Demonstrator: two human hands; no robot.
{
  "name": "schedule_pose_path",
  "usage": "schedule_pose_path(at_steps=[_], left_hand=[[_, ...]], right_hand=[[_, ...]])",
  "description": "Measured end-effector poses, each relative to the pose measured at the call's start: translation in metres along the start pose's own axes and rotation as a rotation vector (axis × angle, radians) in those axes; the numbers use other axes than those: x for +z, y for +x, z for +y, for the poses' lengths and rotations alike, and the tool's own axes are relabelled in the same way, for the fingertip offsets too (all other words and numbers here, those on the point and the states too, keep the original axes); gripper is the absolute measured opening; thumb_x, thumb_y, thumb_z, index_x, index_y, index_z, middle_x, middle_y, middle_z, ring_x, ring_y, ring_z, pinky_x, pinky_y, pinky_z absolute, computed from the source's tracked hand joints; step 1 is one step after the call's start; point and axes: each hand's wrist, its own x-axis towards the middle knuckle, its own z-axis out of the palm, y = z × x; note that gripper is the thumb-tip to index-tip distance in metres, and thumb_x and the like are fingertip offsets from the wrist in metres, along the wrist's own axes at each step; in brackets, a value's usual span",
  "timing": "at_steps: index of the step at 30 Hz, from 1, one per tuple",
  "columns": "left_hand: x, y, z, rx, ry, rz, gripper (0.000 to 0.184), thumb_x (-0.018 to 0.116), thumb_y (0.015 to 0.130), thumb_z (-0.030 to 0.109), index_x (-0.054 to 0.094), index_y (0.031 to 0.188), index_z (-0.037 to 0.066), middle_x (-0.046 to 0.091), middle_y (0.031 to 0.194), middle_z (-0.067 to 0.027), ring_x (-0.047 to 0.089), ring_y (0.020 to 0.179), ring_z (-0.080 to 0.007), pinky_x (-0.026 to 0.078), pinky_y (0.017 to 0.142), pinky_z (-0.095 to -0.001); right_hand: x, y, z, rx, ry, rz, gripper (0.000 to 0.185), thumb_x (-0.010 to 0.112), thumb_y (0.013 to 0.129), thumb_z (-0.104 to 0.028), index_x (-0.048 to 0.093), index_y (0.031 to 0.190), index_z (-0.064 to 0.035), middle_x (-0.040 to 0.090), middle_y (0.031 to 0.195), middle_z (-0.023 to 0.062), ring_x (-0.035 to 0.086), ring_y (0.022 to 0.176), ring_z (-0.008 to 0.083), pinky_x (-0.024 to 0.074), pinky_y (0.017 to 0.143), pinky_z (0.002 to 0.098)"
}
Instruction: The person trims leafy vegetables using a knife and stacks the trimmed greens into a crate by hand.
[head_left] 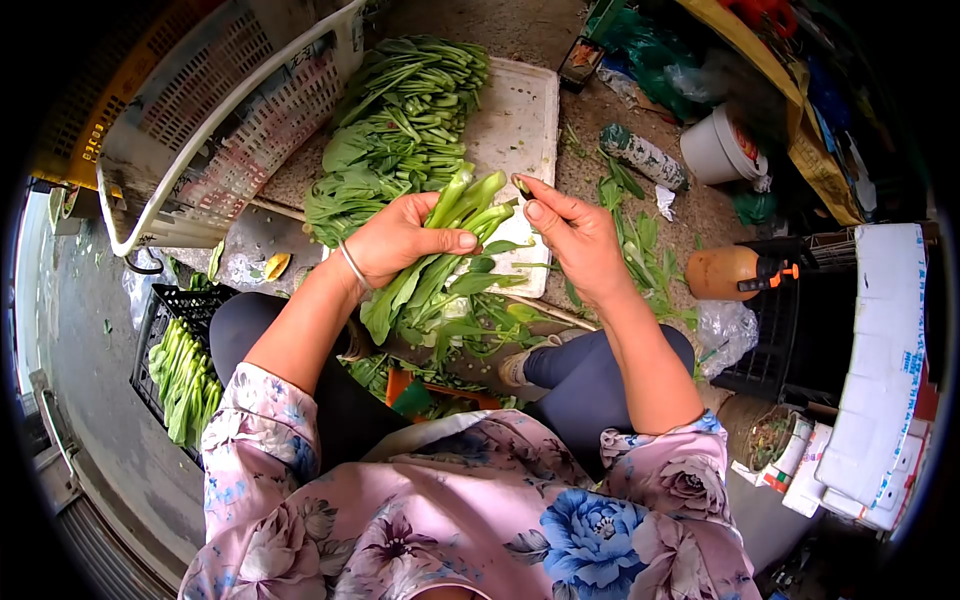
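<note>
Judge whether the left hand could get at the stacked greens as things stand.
Probably yes: the left hand is close beside the stacked greens, and nothing seems to stand between, though it would likely need to free itself of the bunch it holds.

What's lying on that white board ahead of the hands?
Leafy greens are piled on the left of the white board. The pile hides what's beneath; the bunch in the left hand covers part nearer.
</note>
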Motion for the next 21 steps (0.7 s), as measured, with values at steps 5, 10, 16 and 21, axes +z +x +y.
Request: schedule_pose_path(at_steps=[5,10,16,21], left_hand=[[0.003,-0.001,0.000,-0.003,0.011,-0.006,0.031,0.069,0.076,0.009,0.058,0.104,0.002,0.063,0.089,-0.0030,0.058,0.079,-0.0086,0.047,0.074,-0.0228],[0.005,0.000,-0.001,-0.006,0.049,-0.005,0.033,0.069,0.075,0.009,0.056,0.104,0.003,0.062,0.090,-0.0037,0.059,0.080,-0.0113,0.048,0.075,-0.0240],[0.004,0.001,-0.002,-0.019,0.023,-0.014,0.033,0.069,0.075,0.009,0.057,0.104,0.002,0.062,0.091,-0.0033,0.059,0.081,-0.0118,0.048,0.075,-0.0243],[0.005,0.000,-0.001,-0.046,0.044,-0.016,0.032,0.069,0.075,0.008,0.057,0.104,0.002,0.062,0.090,-0.0035,0.059,0.080,-0.0118,0.048,0.075,-0.0241]], right_hand=[[0.006,-0.001,-0.002,0.064,0.046,-0.070,0.040,0.060,0.085,-0.017,0.051,0.121,-0.0027,0.061,0.104,0.0050,0.053,0.092,0.0066,0.0408,0.081,0.0193],[0.013,0.002,-0.002,-0.050,0.156,-0.116,0.041,0.059,0.086,-0.017,0.049,0.122,0.0007,0.059,0.108,0.0068,0.052,0.095,0.0078,0.0411,0.084,0.0210],[0.013,0.003,0.000,-0.073,0.084,-0.087,0.037,0.057,0.087,-0.017,0.051,0.119,0.0007,0.058,0.111,0.0074,0.052,0.098,0.0091,0.0411,0.085,0.0223],[0.010,0.002,0.000,0.020,0.188,-0.088,0.034,0.056,0.087,-0.016,0.053,0.117,-0.0002,0.059,0.110,0.0072,0.051,0.098,0.0086,0.0410,0.086,0.0222]])
